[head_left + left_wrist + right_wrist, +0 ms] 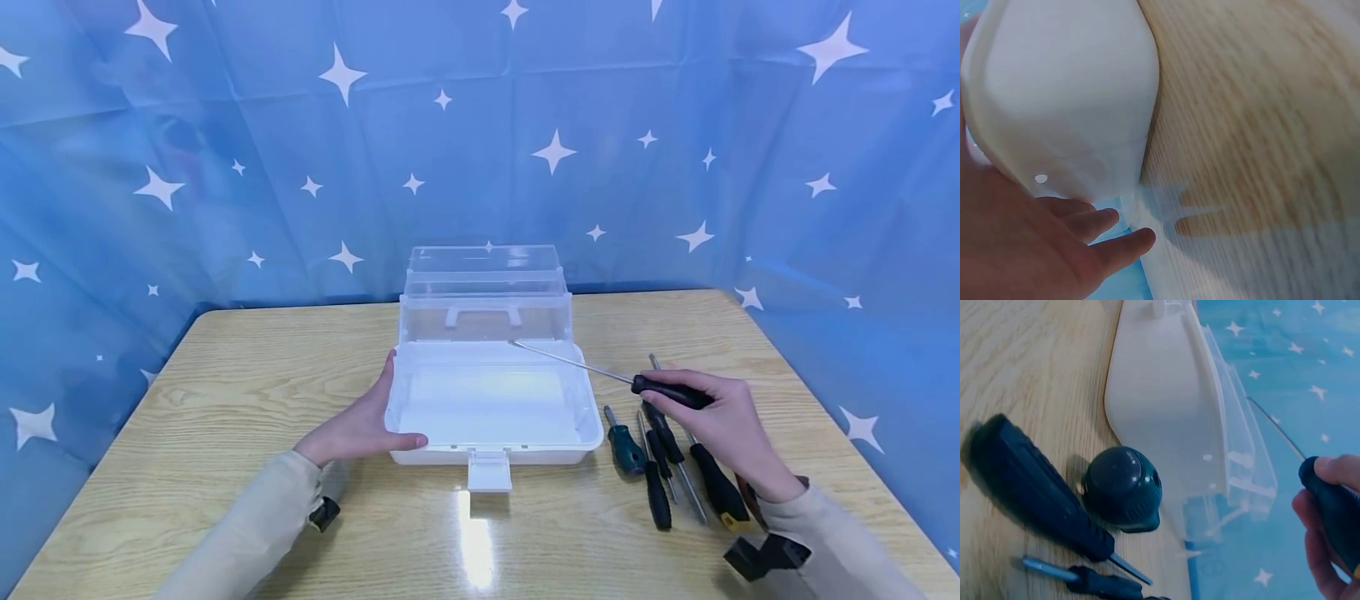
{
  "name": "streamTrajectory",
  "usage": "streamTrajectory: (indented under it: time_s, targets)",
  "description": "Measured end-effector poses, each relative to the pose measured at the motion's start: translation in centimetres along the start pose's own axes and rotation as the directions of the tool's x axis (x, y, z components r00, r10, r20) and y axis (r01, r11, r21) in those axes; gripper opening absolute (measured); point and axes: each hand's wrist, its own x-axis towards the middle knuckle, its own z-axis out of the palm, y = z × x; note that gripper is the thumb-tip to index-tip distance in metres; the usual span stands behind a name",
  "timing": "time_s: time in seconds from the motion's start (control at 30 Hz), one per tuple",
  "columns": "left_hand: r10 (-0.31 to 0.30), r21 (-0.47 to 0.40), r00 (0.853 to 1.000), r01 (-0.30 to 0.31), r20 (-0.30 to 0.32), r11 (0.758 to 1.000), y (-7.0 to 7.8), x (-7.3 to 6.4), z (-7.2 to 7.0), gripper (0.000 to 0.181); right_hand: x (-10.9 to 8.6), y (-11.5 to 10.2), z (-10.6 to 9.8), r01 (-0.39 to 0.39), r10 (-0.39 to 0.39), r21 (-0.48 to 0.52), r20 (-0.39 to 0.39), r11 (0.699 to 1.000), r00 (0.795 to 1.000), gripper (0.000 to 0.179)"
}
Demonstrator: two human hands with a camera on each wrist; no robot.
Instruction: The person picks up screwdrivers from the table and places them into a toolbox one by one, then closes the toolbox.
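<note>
My left hand (pixel 360 427) rests against the left side of an open white plastic toolbox (pixel 487 404). Its thumb lies at the front rim, and the left wrist view shows its other fingers extended beside the outer wall. A long thin screwdriver (pixel 667 392) with a black handle is held by my right hand (pixel 738 425) above the table, right of the box. The shaft points left, its tip over the rear part of the box. Bare floor shows inside the box. Its clear lid (pixel 487 283) is tipped back, and the front latch (pixel 489 473) hangs down.
Right of the box lie several screwdrivers: a stubby green one (pixel 626 450), a black one (pixel 658 500), and a larger black-and-yellow one (pixel 720 487) partly below my right hand. The wooden table (pixel 247 375) ends at a blue star-patterned curtain (pixel 450 150).
</note>
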Motion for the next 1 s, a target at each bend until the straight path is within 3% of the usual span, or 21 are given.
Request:
streamTrajectory:
  time_s: [0.43,0.63,1.0]
  targets:
    - [0.006,-0.005,1.000,-0.006,0.007,1.000,-0.1,0.1,0.0,0.128,0.5,-0.4,1.5,0.022,-0.033,0.103,0.109,0.994,0.994,0.024]
    - [-0.014,0.016,1.000,0.014,0.014,1.000,0.0,0.1,-0.1,0.128,0.7,-0.7,2.2,0.055,-0.072,0.124,0.132,0.991,0.989,0.028]
    - [0.005,-0.004,1.000,-0.005,0.014,1.000,0.0,0.1,-0.1,0.128,1.1,-1.0,3.5,0.063,-0.089,0.149,0.177,0.987,0.980,0.027]
